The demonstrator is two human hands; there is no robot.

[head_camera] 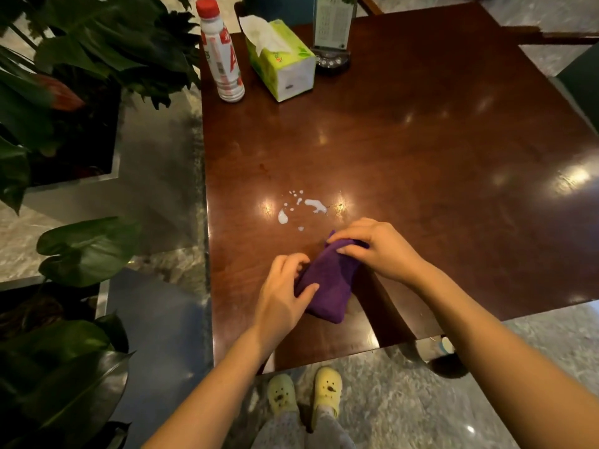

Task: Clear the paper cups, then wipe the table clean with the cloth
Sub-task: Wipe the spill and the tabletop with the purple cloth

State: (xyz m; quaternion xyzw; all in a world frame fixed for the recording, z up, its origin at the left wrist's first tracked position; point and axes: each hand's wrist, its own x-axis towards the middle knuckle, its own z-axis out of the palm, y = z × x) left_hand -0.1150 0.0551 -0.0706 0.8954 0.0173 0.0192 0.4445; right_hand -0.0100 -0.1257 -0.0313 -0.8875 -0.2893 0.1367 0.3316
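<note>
Two hands work a folded purple cloth [327,286], which lies on the dark, glossy wooden bench [421,140] close to its near edge. The left hand [285,293] grips the cloth's near left side, fingers curled over the edge and thumb laid across the top. The right hand [379,251] pinches the far end of the cloth, its fingers bent down onto the fabric. The cloth runs slantwise between them, from the far right toward the near left.

Just beyond the cloth, apart from it, a white spill [303,209] sits on the bench as one longer puddle, a rounder drop and several small specks. At the far left corner stands an upright plastic bottle [222,53] with a red cap, and just beside it a green tissue box [282,59] with a tissue sticking out of the top. A card holder [334,30] on a dark base stands behind the box.

Large-leaved plants [81,59] fill the left side next to the bench. Below the near edge, a pair of yellow clogs [304,396] stands on the marbled floor [405,409].
</note>
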